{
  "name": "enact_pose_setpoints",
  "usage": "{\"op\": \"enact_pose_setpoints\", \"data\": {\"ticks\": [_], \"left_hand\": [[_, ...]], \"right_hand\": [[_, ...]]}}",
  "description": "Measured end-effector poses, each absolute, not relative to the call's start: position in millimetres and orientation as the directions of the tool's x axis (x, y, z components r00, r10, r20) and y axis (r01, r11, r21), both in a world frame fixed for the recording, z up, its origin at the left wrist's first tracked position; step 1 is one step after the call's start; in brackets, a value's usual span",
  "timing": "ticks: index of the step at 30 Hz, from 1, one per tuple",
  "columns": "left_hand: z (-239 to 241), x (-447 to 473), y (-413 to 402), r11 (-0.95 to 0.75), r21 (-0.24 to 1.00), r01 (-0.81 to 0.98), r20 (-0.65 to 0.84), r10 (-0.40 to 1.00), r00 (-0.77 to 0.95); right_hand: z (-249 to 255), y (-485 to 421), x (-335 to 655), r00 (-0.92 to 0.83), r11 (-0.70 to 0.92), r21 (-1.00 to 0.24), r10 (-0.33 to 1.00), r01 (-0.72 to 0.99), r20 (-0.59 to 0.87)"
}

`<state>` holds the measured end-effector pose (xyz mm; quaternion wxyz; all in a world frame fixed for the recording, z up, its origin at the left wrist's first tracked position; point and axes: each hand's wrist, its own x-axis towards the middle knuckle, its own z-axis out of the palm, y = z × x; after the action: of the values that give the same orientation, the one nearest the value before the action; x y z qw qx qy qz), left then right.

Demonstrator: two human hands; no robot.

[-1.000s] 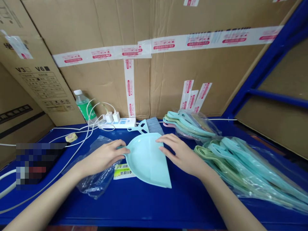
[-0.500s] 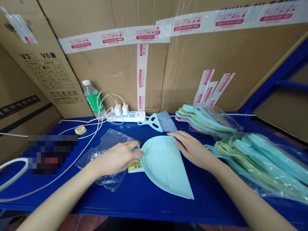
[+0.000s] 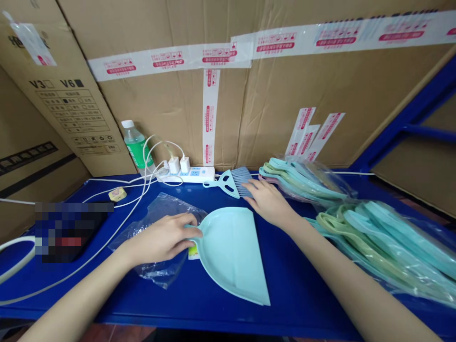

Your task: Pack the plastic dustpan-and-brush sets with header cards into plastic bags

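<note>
A light-blue dustpan lies on the blue table with its straight edge to the right. My left hand is closed on its short handle at the left. Beyond the pan, a small light-blue hand brush with grey-blue bristles rests flat, its handle pointing left. My right hand is at the bristle end, fingers stretched over the bristle tips and thumb apart; I cannot tell how firmly it touches them. Partly under my left hand and forearm is a crumpled clear plastic bag. A yellow-green card shows beside the pan's handle.
Bagged dustpans in blue and green lie at the right, with another bagged bundle behind. A power strip with white chargers, loose cables and a green-labelled bottle stand at the back. Large cardboard boxes wall the rear.
My right hand has left the dustpan's far edge and moved to the brush bristles. The dustpan, with my left hand on its handle, has shifted left and slightly nearer.
</note>
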<state>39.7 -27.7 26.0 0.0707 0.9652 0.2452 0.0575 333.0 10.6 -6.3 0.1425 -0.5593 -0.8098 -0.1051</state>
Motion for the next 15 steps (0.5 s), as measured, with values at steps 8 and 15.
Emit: {"op": "enact_pose_setpoints", "data": {"ticks": [8, 15], "left_hand": [[21, 36, -27, -0.862, 0.170, 0.478, 0.070, 0.494, 0.867], [19, 37, -27, -0.860, 0.167, 0.483, 0.046, 0.496, 0.867]], "right_hand": [[-19, 21, 313, -0.432, 0.435, 0.065, 0.844, 0.898, 0.318], [-25, 24, 317, -0.445, 0.435, 0.109, 0.830, 0.894, 0.336]]}}
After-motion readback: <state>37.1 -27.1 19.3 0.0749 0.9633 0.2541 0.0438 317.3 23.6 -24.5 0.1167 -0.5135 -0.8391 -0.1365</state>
